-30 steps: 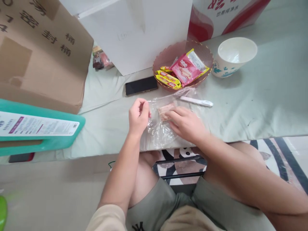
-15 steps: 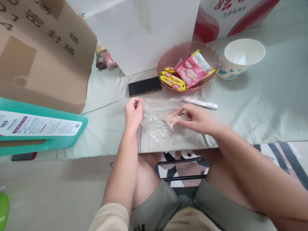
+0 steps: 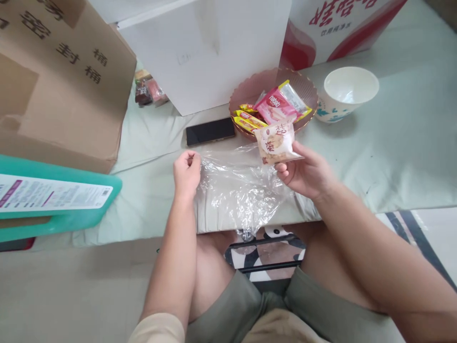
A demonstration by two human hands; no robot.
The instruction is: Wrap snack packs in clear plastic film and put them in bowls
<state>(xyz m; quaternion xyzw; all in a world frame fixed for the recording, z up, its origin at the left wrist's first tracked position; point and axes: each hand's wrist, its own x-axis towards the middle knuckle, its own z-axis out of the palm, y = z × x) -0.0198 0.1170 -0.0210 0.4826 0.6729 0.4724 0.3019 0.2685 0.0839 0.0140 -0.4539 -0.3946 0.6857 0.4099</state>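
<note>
The right hand is closed around the lower edge of a small snack packet, fingers curled under it, holding it tilted up above the far edge of a clear plastic bag. The left hand is pinched shut on the bag's left edge, thumb against forefinger, with the film pulled fairly flat between the two hands. The bag lies crumpled on the worktop and its near end droops over the front edge, just above the person's knees.

Just beyond the packet sits a pink bowl of wrapped snacks — its near rim is close behind the packet. A dark phone lies flat to the bowl's left, near the bag's far edge but apart from it. A white cup stands to the right of the bowl, well clear of the right hand, and the cloth around and in front of it is open.

To the left, a cardboard box and a teal stool crowd the side — free space there is narrow. A white box walls off the back.
</note>
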